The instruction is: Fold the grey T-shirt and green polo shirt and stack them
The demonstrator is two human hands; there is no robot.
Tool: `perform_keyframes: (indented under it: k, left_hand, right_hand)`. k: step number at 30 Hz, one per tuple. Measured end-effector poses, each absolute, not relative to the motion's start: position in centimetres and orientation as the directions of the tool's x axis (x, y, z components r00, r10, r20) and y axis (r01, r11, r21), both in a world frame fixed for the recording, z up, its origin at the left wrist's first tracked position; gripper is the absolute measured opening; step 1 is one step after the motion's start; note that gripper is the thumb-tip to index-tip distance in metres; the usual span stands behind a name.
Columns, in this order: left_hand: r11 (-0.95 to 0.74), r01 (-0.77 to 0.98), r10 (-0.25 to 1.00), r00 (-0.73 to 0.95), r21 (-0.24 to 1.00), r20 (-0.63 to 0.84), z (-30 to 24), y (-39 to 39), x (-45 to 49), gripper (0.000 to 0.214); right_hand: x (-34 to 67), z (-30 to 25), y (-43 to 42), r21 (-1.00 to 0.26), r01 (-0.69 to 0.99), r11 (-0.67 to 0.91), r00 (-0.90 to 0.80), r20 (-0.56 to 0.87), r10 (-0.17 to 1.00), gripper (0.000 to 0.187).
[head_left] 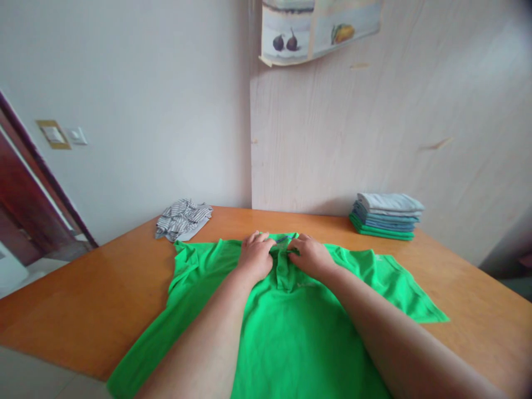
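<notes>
Passage over the table [332, 228] behind the green shirt [299, 332] is bounded by striped bundle [183, 217] and folded stack [386, 217]. Collar [285, 240] is flanked by left hand [256, 256] and right hand [311, 256].

I can read no word, brand or number anywhere in my view. On the green polo shirt [299, 338] before me, a small pale chest mark [306, 284] sits just below my right grip [310, 255], too blurred to make out as letters or a logo. A second pale mark [378, 257] stands near the shoulder of the sleeve on my right, equally illegible. Between my two hands, a dark blue strip [286, 239] shows at the collar; I cannot tell whether it bears print.
</notes>
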State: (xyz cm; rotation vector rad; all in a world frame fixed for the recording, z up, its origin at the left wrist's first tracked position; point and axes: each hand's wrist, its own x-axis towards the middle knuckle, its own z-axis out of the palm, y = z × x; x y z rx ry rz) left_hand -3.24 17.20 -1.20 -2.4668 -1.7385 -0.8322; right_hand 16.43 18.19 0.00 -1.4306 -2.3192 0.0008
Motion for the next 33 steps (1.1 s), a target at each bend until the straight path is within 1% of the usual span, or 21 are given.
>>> perform_keyframes:
  k: [3, 6, 9, 13, 16, 18, 20, 23, 25, 27, 29, 30, 31, 33]
  left_hand:
    - [-0.378, 0.893, 0.851, 0.231, 0.244, 0.472, -1.0, 17.2, -3.3, 0.029]
    - [-0.348, 0.904, 0.849, 0.191, 0.249, 0.493, -0.6, 17.1, -3.2, 0.021]
    - [-0.299, 0.918, 0.855, 0.138, 0.259, 0.499, -0.3, 16.9, -3.0, 0.019]
    - [-0.286, 0.934, 0.848, 0.142, 0.216, 0.51, -0.1, 16.9, -2.8, 0.019]
    - [-0.22, 0.955, 0.884, 0.109, 0.199, 0.455, 0.2, 16.8, -2.5, 0.01]
    - [-0.13, 0.97, 0.915, 0.037, 0.206, 0.401, 0.3, 16.8, -2.3, 0.012]
    - [-0.063, 0.974, 0.938, -0.018, 0.219, 0.347, 0.4, 16.7, -2.2, 0.019]
    - [-0.074, 0.963, 0.963, 0.001, 0.259, 0.268, 0.4, 16.7, -2.2, 0.03]
    - [-0.086, 0.939, 0.977, 0.014, 0.333, 0.215, 0.5, 16.8, -2.5, 0.034]
    - [-0.077, 0.893, 0.985, -0.002, 0.444, 0.175, 0.6, 17.0, -2.8, 0.034]
    - [-0.064, 0.846, 0.983, -0.037, 0.529, 0.178, 0.7, 17.4, -3.2, 0.029]
    - [-0.067, 0.838, 0.978, -0.052, 0.541, 0.201, 0.7, 17.5, -3.3, 0.027]
    - [-0.074, 0.843, 0.971, -0.062, 0.533, 0.233, 0.7, 17.6, -3.4, 0.027]
    - [-0.104, 0.874, 0.956, -0.043, 0.475, 0.29, 0.4, 17.8, -3.5, 0.032]
  right_hand:
    - [16.4, 0.0, 18.2, -0.24, 0.874, 0.423, -0.326, 0.355, 0.876, 0.01]
    - [16.3, 0.0, 18.2, -0.261, 0.88, 0.397, -0.302, 0.337, 0.892, 0.009]
    - [16.0, 0.0, 18.0, -0.265, 0.885, 0.384, -0.299, 0.308, 0.903, 0.009]
    - [15.7, 0.1, 17.8, -0.241, 0.898, 0.368, -0.288, 0.313, 0.905, 0.007]
    - [15.5, 0.1, 17.7, -0.216, 0.913, 0.346, -0.269, 0.32, 0.908, 0.009]
    - [15.3, 0.0, 17.5, -0.207, 0.911, 0.356, -0.279, 0.326, 0.903, 0.009]
    - [15.1, 0.0, 17.4, -0.225, 0.89, 0.397, -0.319, 0.315, 0.894, 0.01]
    - [15.3, -0.1, 17.5, -0.308, 0.831, 0.463, -0.386, 0.28, 0.879, 0.017]
    - [15.8, -0.2, 17.9, -0.355, 0.815, 0.459, -0.373, 0.286, 0.883, 0.022]
    - [16.4, -0.4, 18.4, -0.372, 0.834, 0.407, -0.305, 0.304, 0.903, 0.026]
    - [16.9, -0.6, 18.8, -0.373, 0.861, 0.344, -0.241, 0.296, 0.924, 0.033]
    - [17.1, -0.7, 19.0, -0.371, 0.871, 0.323, -0.224, 0.287, 0.932, 0.038]
    - [17.3, -0.8, 19.1, -0.365, 0.876, 0.315, -0.222, 0.275, 0.935, 0.043]
    - [17.3, -0.8, 19.1, -0.337, 0.883, 0.328, -0.251, 0.251, 0.935, 0.051]
